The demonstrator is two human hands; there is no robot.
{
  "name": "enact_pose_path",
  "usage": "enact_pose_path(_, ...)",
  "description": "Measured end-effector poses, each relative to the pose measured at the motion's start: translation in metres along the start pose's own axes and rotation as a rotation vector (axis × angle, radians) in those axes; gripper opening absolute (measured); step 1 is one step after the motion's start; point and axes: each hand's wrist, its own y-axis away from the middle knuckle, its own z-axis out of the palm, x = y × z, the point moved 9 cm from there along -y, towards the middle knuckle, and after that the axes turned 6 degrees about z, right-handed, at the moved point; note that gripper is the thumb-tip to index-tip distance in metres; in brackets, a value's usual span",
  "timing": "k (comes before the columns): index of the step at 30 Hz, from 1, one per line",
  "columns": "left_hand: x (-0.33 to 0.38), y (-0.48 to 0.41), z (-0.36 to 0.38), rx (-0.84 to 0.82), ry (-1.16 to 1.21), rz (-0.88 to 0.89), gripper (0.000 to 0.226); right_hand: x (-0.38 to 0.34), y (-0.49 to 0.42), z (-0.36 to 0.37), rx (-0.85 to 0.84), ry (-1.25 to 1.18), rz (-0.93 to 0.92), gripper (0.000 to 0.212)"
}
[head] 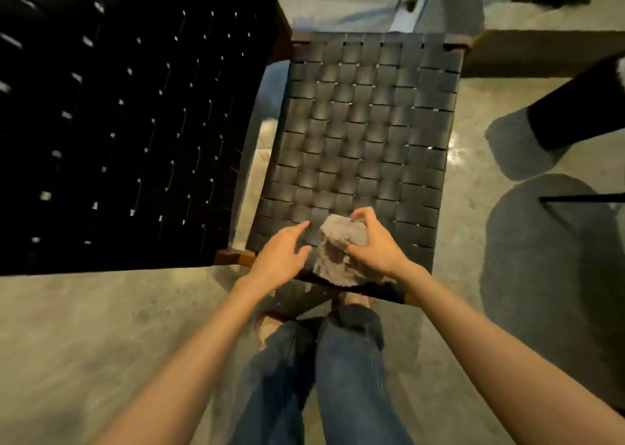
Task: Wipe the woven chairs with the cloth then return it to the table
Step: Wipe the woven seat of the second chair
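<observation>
Head view, looking steeply down. We see a woven chair seat (365, 133) of dark grey interlaced straps at the centre, its near edge just in front of the person's legs (324, 377) in blue jeans. The cloth (341, 245), pale and crumpled into a loose bundle, lies at the near edge of this seat, with part of it hanging over the front rail. The right hand (375, 241) is closed around the upper side of the bundle, its fingers curled over the top and its thumb pressed against the near side. The left hand (280, 255) is apart from the cloth, just beside it on the left, with the fingers spread and extended over the straps; we cannot tell whether the fingertips touch the seat. A second woven chair (128, 120), much darker, fills the upper left; small light gaps show between its straps, and a brown wooden corner of its frame sits near the left wrist. Both chairs stand on a grey concrete floor (101, 326). A round grey rug (554, 275) lies on the right, partly out of frame.
</observation>
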Motion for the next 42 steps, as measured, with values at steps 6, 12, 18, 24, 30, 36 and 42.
enact_pose_path(6, 0.102, 0.031, -0.006, -0.158, 0.112, 0.213, 0.095, -0.014, 0.097, -0.071, 0.095, -0.376, 0.035, 0.052)
enact_pose_path(12, 0.161, 0.053, 0.012, -0.263, 0.144, 0.360, 0.098, 0.006, 0.167, -0.090, 0.127, -0.599, 0.084, 0.056)
enact_pose_path(18, 0.166, 0.079, 0.041, -0.457, 0.180, 0.421, 0.098, 0.021, 0.217, -0.054, 0.139, -0.664, 0.123, 0.077)
enact_pose_path(24, 0.181, 0.119, 0.045, -0.512, 0.046, 0.709, 0.084, 0.030, 0.265, -0.017, 0.378, -0.859, 0.206, 0.039)
enact_pose_path(30, 0.184, 0.120, 0.055, -0.336, -0.222, 0.806, 0.007, 0.056, 0.297, 0.012, 0.526, -0.906, 0.315, 0.023)
enact_pose_path(36, 0.165, 0.128, 0.118, -0.680, -0.127, 0.748, 0.021, 0.097, 0.316, 0.035, 0.765, -0.951, 0.385, 0.027)
enact_pose_path(42, 0.115, 0.095, 0.167, -0.658, -0.247, 0.685, 0.014, 0.164, 0.325, 0.050, 1.081, -0.790, 0.471, 0.034)
